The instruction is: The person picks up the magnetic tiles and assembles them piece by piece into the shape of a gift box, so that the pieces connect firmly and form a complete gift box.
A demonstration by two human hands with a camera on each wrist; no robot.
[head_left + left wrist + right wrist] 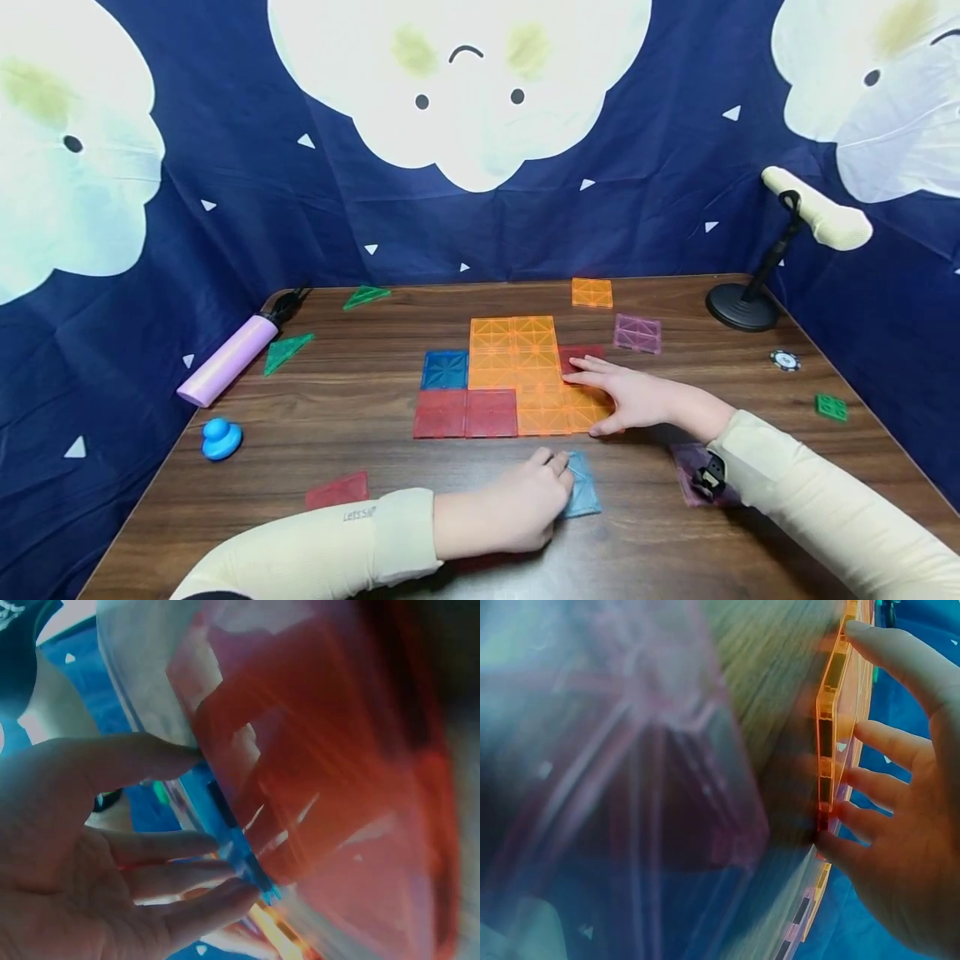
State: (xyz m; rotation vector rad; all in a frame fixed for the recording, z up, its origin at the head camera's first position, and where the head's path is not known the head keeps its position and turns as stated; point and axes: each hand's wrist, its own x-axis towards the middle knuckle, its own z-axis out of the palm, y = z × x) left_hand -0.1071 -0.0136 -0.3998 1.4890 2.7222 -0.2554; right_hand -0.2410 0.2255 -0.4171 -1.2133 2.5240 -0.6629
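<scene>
"How far along were you?"

"At the left, two green triangles [287,353] and a loose red tile [341,490] lay apart. In the middle, a dark-blue square [446,370], two red squares [441,414], the orange squares [513,354] and another red square [581,352] sat edge to edge, so you seemed to have that part laid. The light-blue square [585,492], just in front, was not joined; a lone orange tile [592,292] and two purple tiles [637,333] lay loose farther right."

"And your hands?"

"Your left hand [521,508] was curled, pinching the light-blue square. Your right hand [641,398] was spread, fingers resting at the orange and red pieces' right side, gripping nothing."

"How did your light-blue square look?"

"Translucent and glossy, partly covered by your fingers. Whether you had lifted it off the table [360,367], I couldn't tell."
</scene>
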